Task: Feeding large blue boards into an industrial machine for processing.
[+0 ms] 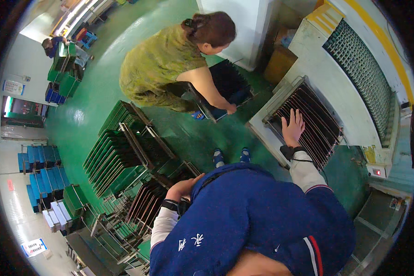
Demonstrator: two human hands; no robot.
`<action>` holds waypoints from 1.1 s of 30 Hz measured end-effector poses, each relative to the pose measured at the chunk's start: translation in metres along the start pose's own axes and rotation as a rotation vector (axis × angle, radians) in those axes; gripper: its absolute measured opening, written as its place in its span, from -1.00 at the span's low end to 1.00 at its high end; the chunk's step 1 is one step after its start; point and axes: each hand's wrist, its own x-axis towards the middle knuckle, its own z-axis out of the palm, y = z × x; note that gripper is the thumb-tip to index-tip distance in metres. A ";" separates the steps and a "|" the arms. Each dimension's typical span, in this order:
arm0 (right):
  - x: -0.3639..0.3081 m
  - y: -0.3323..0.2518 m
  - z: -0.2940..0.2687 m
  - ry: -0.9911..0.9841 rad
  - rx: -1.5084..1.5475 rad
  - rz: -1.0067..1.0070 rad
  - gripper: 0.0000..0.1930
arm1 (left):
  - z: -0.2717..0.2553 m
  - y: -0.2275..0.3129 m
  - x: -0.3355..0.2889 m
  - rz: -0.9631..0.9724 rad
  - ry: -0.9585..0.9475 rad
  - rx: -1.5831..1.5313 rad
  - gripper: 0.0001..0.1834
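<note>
My right hand [293, 129] is spread flat on the upper left part of a wire rack [308, 122] holding a row of thin, dark upright panels. The rack stands on the ledge of a pale machine [290, 80]. At my waist, my left hand [185, 186] rests against my blue jacket, its fingers stretched out and partly hidden, with nothing seen in it. Beside that hand are racks of dark panels with copper-coloured edges [145, 207]. Ahead, a person in a green top [163, 60] bends and grips another rack of dark panels [230, 83].
Racks of green panels [112, 156] stand on the green floor [179, 131] to my left. Blue bins [41, 156] line the left wall. A brown box [280, 64] sits beside the machine's mesh conveyor [361, 69]. Another person [55, 46] is far left near stacked green bins.
</note>
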 end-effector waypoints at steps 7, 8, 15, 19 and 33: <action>0.000 -0.001 0.000 -0.003 -0.001 0.001 -0.37 | 0.021 -0.041 0.015 0.023 0.038 -0.038 -0.07; 0.000 -0.002 0.000 -0.005 0.000 0.001 -0.37 | 0.021 -0.041 0.015 0.007 0.036 -0.035 -0.07; 0.001 -0.002 -0.001 -0.016 -0.001 0.017 -0.37 | 0.015 -0.028 0.011 -0.017 0.010 0.034 0.01; 0.001 -0.003 -0.002 -0.015 -0.003 0.015 -0.37 | 0.024 -0.045 0.017 0.020 0.029 0.065 0.06; 0.000 0.003 0.003 -0.024 0.002 0.037 -0.35 | 0.012 -0.007 0.019 0.026 0.034 0.174 0.09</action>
